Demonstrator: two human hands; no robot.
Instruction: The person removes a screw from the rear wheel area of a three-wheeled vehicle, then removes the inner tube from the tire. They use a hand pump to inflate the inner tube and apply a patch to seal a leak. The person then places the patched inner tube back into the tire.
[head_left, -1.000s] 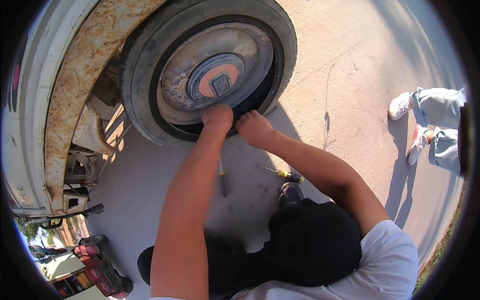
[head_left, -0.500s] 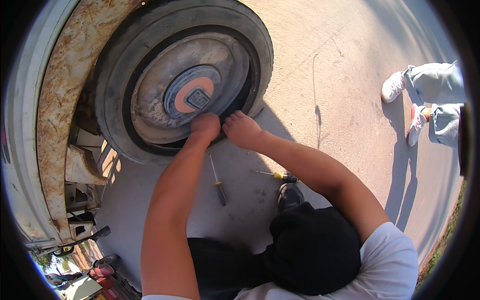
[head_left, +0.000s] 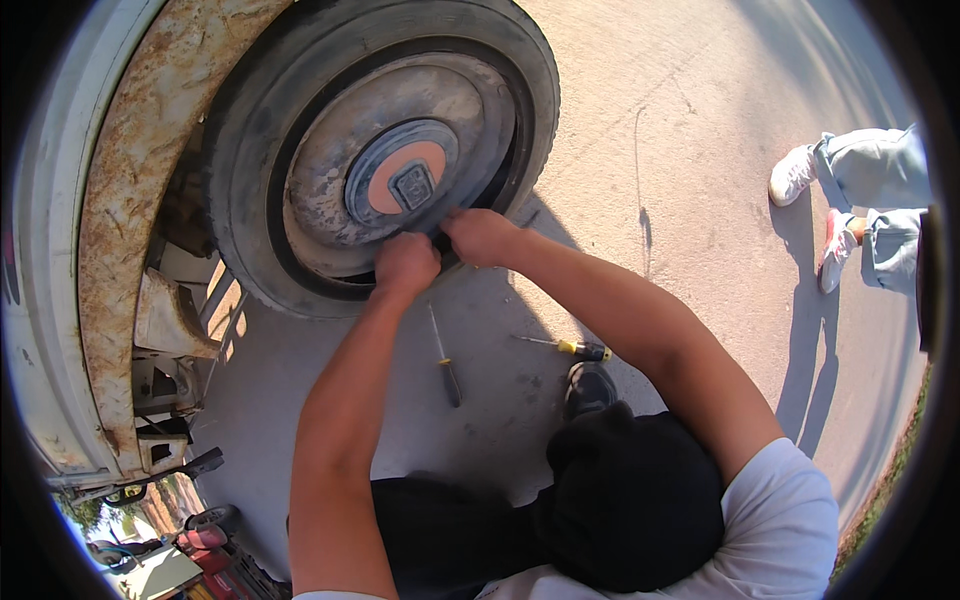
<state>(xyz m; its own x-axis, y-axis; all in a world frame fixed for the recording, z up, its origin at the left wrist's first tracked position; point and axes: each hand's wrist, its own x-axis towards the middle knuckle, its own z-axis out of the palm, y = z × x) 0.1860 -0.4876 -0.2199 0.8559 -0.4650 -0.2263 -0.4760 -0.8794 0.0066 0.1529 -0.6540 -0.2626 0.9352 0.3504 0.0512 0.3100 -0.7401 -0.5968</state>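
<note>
My left hand is closed at the lower part of a worn metal wheel, its fingers curled over where the rim meets the tire. My right hand is just right of it, fingers tucked into the dark gap beside the rim; what both hold there is hidden. The hub carries a pinkish ring around a dark square cap. On the concrete below the tire lie a long screwdriver and another yellow-and-black screwdriver.
A rusty, pale vehicle body lines the left. At right, another person's legs in pale jeans and light shoes stand on the concrete. My dark shoe is below the screwdrivers; red machinery sits at lower left.
My right hand has shifted onto the rim, closer and higher beside my left, with its fingertips now tucked out of sight. The whole view has also shifted a little.
</note>
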